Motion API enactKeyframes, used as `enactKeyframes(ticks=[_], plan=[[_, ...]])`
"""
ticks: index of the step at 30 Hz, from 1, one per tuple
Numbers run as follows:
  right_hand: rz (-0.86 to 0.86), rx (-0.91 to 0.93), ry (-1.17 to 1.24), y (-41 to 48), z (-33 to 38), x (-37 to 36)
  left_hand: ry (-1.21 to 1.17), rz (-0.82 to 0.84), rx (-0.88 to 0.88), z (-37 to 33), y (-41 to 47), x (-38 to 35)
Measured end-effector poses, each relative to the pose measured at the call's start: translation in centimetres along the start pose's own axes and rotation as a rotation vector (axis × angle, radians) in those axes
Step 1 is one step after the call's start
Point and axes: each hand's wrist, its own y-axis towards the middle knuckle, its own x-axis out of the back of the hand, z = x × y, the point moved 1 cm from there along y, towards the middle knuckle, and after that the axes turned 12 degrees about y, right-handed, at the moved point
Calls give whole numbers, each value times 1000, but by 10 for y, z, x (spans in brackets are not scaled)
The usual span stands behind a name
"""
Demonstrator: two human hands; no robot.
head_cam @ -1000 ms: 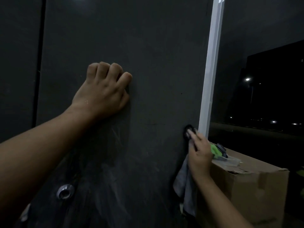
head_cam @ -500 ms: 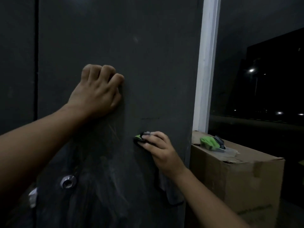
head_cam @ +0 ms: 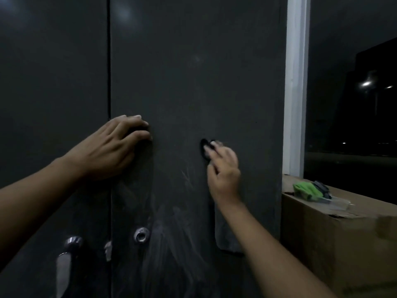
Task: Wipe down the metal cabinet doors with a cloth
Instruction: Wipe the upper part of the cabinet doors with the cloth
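Two dark metal cabinet doors fill the view, the left door point(head_cam: 53, 82) and the right door point(head_cam: 193, 72), split by a vertical seam. My left hand point(head_cam: 111, 149) rests on the right door just beside the seam, fingers bent and holding nothing. My right hand point(head_cam: 223, 175) presses a grey cloth point(head_cam: 227, 235) against the middle of the right door. A dark bunch of cloth shows at its fingertips and the rest hangs below the wrist. Pale wipe streaks mark the door's lower part.
A round metal lock point(head_cam: 141, 234) sits low on the right door, and a metal handle point(head_cam: 64, 265) on the left door. A white frame post point(head_cam: 295, 82) borders the cabinet on the right. A cardboard box point(head_cam: 335, 244) stands there with a green item point(head_cam: 305, 190) on top.
My right hand swept the cloth left from the door's right edge, then back to the door's middle. My left hand slid toward the seam and its fingers uncurled.
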Motion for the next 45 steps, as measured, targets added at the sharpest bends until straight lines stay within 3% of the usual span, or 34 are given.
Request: enactKeyframes(ticks=[3,8,10,13,15,21,27,29,32,34,38,42,45], plan=[[226,239,88,-24,14,-10,-48,-29,10,-1,0,-4],[485,433,129,-29,6,6,-86,-41,2,1,-1,-4],[357,380,129,-11,2,11,-122,-25,2,3,-1,-4],[-22,-70,60,20,5,5,-222,-12,18,5,-1,-5],[-56,-160,27,26,19,-10,-307,-22,35,6,-1,-4],[359,296,107,-8,51,-46,-428,-24,66,9,-1,-3],[702,611,77,-27,24,-31,-578,62,143,9,-1,11],[553,529,92,-11,22,-26,-617,105,173,10,-1,15],[108,73,70,21,30,-27,-675,107,192,8,-2,18],[81,-130,67,32,47,-35,-699,101,196,8,-2,19],[416,-145,33,27,72,-46,-728,105,195,8,0,21],[831,157,64,16,71,-38,-767,83,212,5,0,22],[920,183,107,6,71,-37,-791,104,235,-2,-2,25]])
